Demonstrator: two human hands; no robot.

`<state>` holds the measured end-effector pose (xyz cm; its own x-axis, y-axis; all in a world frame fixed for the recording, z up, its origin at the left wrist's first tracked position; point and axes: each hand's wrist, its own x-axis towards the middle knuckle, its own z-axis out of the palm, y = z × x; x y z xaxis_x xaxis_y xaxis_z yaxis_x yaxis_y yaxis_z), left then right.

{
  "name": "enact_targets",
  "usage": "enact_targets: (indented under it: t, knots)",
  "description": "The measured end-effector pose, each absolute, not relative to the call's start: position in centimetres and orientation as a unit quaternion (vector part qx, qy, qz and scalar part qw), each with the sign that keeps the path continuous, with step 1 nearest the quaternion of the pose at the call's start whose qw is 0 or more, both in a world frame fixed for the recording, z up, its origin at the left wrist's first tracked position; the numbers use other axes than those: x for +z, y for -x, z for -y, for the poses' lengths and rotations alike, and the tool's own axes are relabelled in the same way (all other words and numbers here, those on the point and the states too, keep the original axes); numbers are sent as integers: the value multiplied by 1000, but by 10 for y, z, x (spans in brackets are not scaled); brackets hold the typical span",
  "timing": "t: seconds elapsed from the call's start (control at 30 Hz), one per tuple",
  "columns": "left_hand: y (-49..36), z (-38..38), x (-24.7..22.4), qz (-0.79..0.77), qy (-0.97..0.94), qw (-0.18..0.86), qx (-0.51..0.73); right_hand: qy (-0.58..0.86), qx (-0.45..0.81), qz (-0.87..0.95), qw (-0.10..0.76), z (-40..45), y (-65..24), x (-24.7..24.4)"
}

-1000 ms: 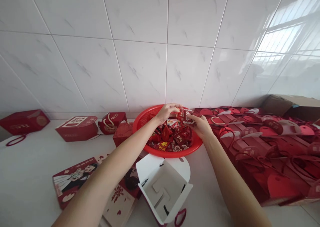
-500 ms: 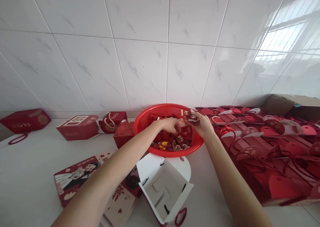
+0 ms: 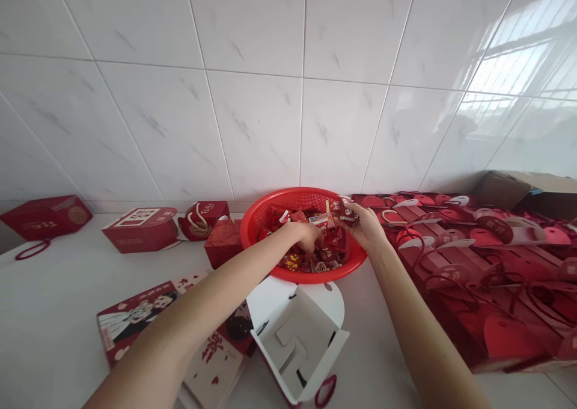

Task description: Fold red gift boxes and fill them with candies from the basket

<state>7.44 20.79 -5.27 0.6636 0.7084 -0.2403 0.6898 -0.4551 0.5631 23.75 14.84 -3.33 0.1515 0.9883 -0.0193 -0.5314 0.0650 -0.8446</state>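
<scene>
A red plastic basket holds many small wrapped candies, mostly red and brown. My left hand reaches down into it, fingers curled among the candies; whatever they grip is hidden. At the basket's right rim, my right hand is closed around brown wrapped candies with white print. Just in front of the basket stands an open gift box, white inside, its flaps folded out and nothing in it.
Rows of red gift boxes with cord handles fill the right side. Closed red boxes stand along the wall at left. Printed flat boxes lie beneath my left forearm. A cardboard box sits at the back right.
My left hand has moved slightly left and deeper into the candies, shifting some of them. The right hand stays nearly still with its candies.
</scene>
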Motion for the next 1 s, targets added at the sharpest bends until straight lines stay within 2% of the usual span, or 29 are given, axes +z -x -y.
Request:
enact_targets:
  t: [0.4, 1.0]
  knots:
    - [-60, -211, -32, -409, -822, 379, 116, 375, 572, 298, 666, -148, -237, -33]
    - [-58, -224, -35, -359, -753, 468, 291, 388, 567, 294, 664, -149, -237, -33]
